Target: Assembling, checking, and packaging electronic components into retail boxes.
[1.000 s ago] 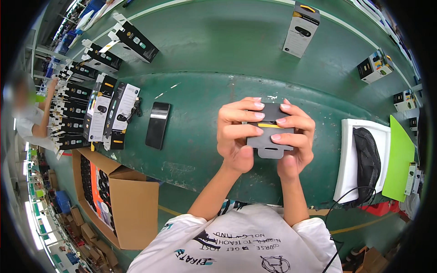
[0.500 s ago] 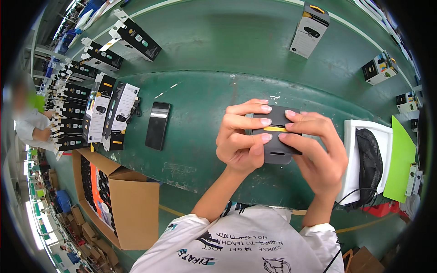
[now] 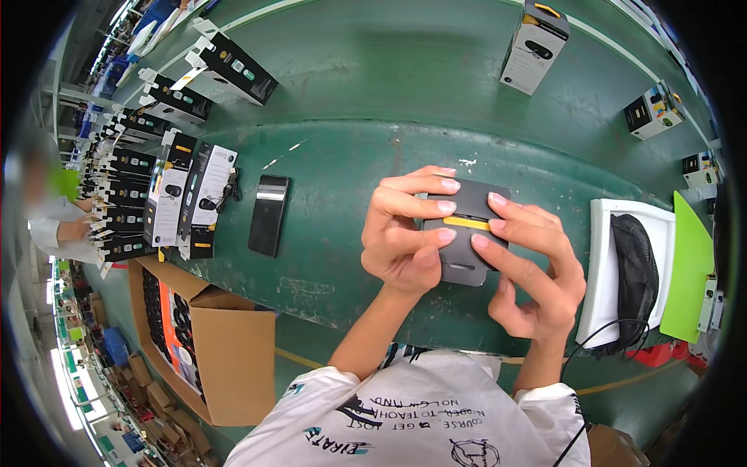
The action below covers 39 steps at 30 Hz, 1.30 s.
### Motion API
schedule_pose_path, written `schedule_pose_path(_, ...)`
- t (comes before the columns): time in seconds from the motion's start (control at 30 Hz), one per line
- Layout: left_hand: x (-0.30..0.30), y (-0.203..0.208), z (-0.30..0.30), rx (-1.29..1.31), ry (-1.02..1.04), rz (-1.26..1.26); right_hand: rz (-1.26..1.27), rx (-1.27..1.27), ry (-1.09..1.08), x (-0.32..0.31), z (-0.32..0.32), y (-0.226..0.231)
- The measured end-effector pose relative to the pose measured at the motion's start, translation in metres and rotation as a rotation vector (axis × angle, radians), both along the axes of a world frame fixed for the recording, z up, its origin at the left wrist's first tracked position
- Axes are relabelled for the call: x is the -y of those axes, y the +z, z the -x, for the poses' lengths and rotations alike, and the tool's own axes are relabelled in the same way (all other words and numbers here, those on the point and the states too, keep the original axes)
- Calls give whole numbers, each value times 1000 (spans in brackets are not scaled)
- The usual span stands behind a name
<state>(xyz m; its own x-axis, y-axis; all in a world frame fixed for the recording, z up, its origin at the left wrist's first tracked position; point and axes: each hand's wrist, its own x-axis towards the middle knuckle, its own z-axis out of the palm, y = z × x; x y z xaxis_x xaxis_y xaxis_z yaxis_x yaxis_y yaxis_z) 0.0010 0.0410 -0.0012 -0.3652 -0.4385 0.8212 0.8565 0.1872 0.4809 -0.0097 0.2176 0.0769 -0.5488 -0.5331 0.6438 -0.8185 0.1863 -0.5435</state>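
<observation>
Held grey box [image 3: 473,204] w/ yellow strip [image 3: 465,223] in part-curled L hand [image 3: 401,229]. Touched its right side w/ half-open, bent-fingered R hand [image 3: 545,268]; couldn't tell if gripping.

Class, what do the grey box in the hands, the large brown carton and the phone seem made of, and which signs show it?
Grey box: probably matt card, judging by its flat panels and slotted tab. Brown carton: likely dull corrugated cardboard; its folded edges suggest it. Phone: glossy front with pale reflections, glass or plastic unclear.
</observation>
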Motion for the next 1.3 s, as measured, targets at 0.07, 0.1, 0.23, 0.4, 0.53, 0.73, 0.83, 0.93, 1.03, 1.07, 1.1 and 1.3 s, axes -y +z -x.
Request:
schedule_pose_path(0.07, -1, 2, 1, 25, -48, -79, -27, -3, -3, 2, 2, 8)
schedule_pose_path(0.1, 1, 1, 2, 29, -48, -56, -53, -24, 1, 2, 6, 11)
schedule_pose_path(0.23, -1, 6, -4, 57, -4, 0, -98, -87, -8, 0, 12, 10)
schedule_pose_path(0.4, 6, 10, -4, 100, 90, 156, -91, -104, -50, 13, 12, 15)
schedule_pose_path(0.53, 5, 9, 1, 98, 129, 157, -51, 14, -142, 26, 10, 25)
schedule_pose_path(0.73, 3, 9, 10, 53, 121, 61, -90, -16, -56, 15, 25, 27)
schedule_pose_path(0.83, 3, 6, 3, 40, 84, 51, -152, -67, -7, 6, 21, 28)
schedule_pose_path(0.93, -1, 8, 4, 59, 81, 26, -125, -32, -51, 12, 18, 28)
schedule_pose_path(1.03, 3, 5, 6, 41, 109, 12, -113, 13, -139, 23, 13, 27)
schedule_pose_path(1.07, 6, 5, 7, 40, 111, 15, -110, 12, -137, 25, 14, 23)
schedule_pose_path(1.1, 7, 5, 7, 41, 125, 44, -65, 19, -137, 25, 15, 19)
schedule_pose_path(1.3, -2, 6, 6, 76, 128, 55, -115, 38, 45, -7, 25, 15)
